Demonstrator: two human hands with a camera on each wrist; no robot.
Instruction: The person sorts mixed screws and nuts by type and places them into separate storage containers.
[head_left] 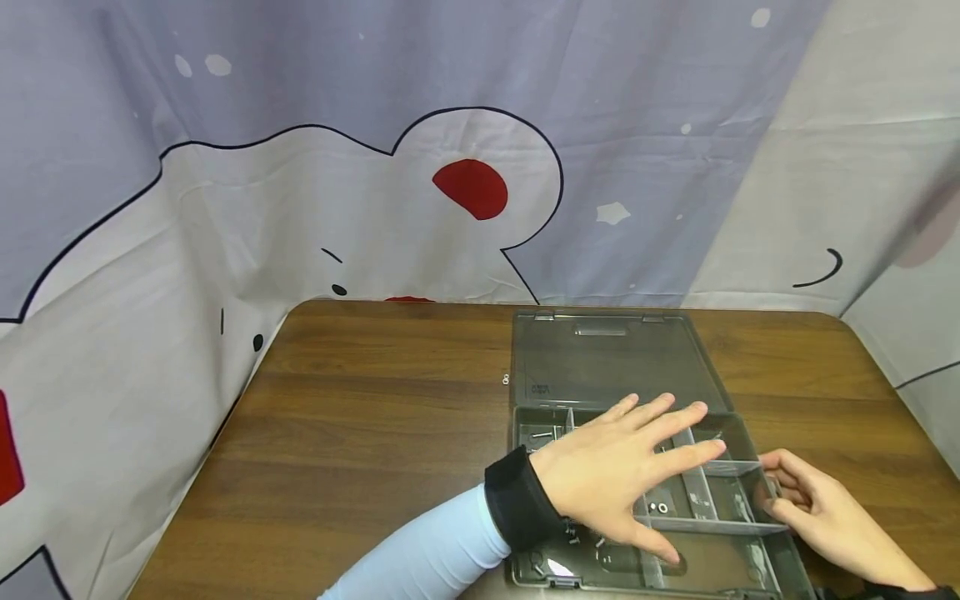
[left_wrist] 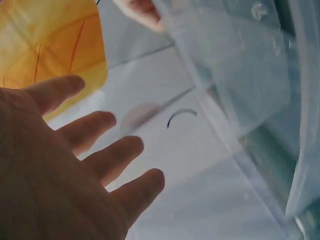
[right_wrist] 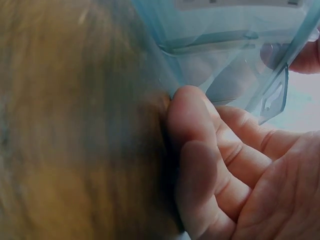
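Observation:
A transparent grey compartment box [head_left: 716, 527] lies on the table with its lid [head_left: 600, 358] folded back flat behind it. My left hand [head_left: 626, 467] hovers over the box with its fingers spread, holding nothing; it hides several compartments. The left wrist view shows the same spread hand [left_wrist: 75, 165] beside the clear plastic. At the box's right wall, my right hand [head_left: 825, 512] grips the side with curled fingers. Small nuts [head_left: 662, 507] lie in a middle compartment. Screws [head_left: 543, 435] sit in the back left one, and a few more small metal pieces [head_left: 573, 533] lie near the front.
The wooden table [head_left: 375, 433] stretches to the left of the box. Two tiny rings [head_left: 506, 379] lie on it just left of the lid. Behind the table's back edge hangs a patterned cloth [head_left: 337, 208].

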